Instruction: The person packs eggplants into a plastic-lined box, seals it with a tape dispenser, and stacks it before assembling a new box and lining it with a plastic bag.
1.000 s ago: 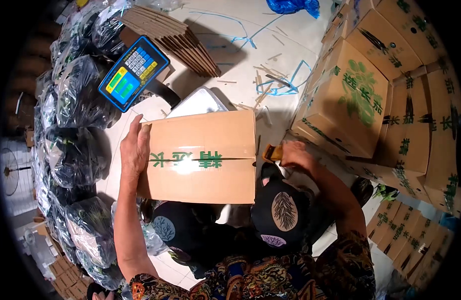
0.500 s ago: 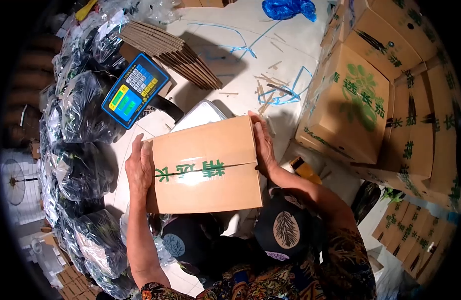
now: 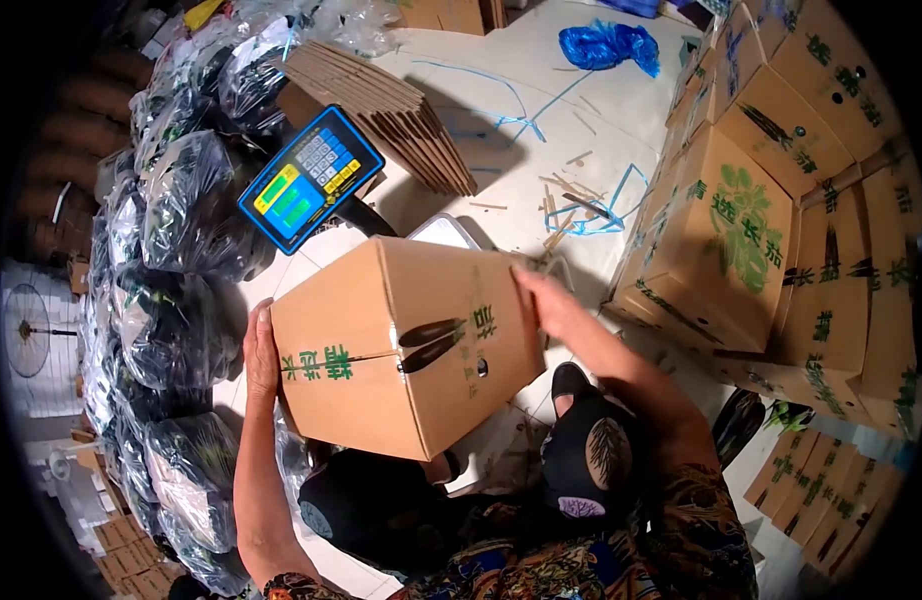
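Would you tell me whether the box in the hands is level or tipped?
Tipped: the box shows two faces, an edge turned up, with left hand and right hand at opposite ends.

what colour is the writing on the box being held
Green, on the brown cardboard box; the head view shows it.
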Tool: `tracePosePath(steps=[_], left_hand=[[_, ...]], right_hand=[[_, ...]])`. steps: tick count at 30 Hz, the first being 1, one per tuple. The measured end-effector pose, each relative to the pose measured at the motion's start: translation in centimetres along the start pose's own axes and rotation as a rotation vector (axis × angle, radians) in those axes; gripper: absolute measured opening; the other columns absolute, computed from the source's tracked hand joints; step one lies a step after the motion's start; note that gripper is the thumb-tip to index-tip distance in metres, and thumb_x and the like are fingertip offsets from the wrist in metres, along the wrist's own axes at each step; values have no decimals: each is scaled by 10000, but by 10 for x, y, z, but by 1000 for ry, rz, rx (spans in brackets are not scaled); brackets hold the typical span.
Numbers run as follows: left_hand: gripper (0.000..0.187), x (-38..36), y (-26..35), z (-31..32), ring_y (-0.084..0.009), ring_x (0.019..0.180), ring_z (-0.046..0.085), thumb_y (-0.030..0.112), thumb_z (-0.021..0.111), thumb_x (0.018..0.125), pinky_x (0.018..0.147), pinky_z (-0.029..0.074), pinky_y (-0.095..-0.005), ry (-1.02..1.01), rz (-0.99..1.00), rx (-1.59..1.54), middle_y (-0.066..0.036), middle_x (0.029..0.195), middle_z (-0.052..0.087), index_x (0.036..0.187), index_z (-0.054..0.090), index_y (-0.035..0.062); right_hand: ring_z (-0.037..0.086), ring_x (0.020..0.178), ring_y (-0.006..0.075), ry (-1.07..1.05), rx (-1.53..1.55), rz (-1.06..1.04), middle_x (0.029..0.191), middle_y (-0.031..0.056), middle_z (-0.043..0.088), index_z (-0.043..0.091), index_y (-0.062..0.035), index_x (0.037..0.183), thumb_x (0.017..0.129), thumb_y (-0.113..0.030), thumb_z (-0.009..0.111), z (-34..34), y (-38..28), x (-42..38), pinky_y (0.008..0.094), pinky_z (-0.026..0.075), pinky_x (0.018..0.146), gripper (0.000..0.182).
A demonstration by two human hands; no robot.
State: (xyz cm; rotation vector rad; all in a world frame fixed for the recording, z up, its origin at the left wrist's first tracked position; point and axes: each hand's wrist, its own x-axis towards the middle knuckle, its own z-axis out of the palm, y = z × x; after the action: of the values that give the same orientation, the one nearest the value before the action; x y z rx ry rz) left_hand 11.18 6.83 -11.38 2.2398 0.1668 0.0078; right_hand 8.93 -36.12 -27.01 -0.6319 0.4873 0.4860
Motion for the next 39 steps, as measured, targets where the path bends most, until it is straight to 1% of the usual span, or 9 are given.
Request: tracePosePath(steps=[7,14,18,21,25,28,32,34,39], left_hand=[[705,-28,17,-4,-307,1208,518,582,390,951,976,438,-421,-168,-127,-226,-182,1305,540,1378,445,25],[909,-66,115,9,-338,1299,421,631,540,853,927,481,-455,-378,-124,-335,-208,1434,401,1495,242,61],[866,-72,87,42,-300,944,637,473,667,836,701,590,-401,-392,-78,-155,-221,1177,569,1436,249,9],[714,-74,58,43,-302,928,655,407,665,842,615,600,-372,-428,-177,-174,-237,1128,587,1321,384,-42],[659,-75,50,35,-299,923,648,403,616,880,703,597,-401,-587,-224,-277,-226,1104,602,1328,408,-33],[581,-79,57,41,-281,910,654,374,586,906,716,584,-399,-632,-220,-355,-203,1095,615,1296,453,-36],[462,-78,18,31,-241,983,638,334,575,945,799,557,-395,-699,-256,-682,-130,1140,622,1270,512,12],[448,-80,-24,50,-224,1038,618,317,586,953,864,535,-388,-642,-333,-947,-104,1160,624,1281,510,22],[569,-92,-7,72,-216,1035,603,484,441,987,874,495,-352,-669,-334,-485,-135,1151,620,1279,514,1]], right_hand=[[630,1008,160,-385,-585,-420,1136,104,656,543,23,1221,905,-104,604,120,-126,-141,315,505,891,346],[629,756,277,-542,-1779,-993,771,103,592,572,-66,912,860,-138,632,190,10,-205,396,515,639,107],[608,807,321,-907,-1969,-559,916,135,610,587,-46,929,876,-197,615,189,67,-216,440,499,672,162],[527,1107,295,-745,-2010,-994,1161,161,562,604,-22,1132,897,-291,602,197,57,-219,450,425,928,358],[517,1147,386,302,-2041,-1048,1280,271,506,508,7,1285,810,-380,719,161,39,-159,434,430,974,648],[536,1129,407,472,-1708,-662,1241,283,543,428,-10,1366,849,-275,689,144,39,-124,429,440,957,637],[590,988,460,348,-1702,-1046,1031,282,627,357,-59,1412,938,-171,525,143,26,-132,482,472,851,515],[612,840,479,601,-1642,-680,845,279,638,329,-49,1416,952,-210,512,164,9,-143,507,483,731,524],[595,823,474,521,-2035,-943,817,288,622,589,21,965,998,-258,436,65,-40,-105,473,470,666,320]])
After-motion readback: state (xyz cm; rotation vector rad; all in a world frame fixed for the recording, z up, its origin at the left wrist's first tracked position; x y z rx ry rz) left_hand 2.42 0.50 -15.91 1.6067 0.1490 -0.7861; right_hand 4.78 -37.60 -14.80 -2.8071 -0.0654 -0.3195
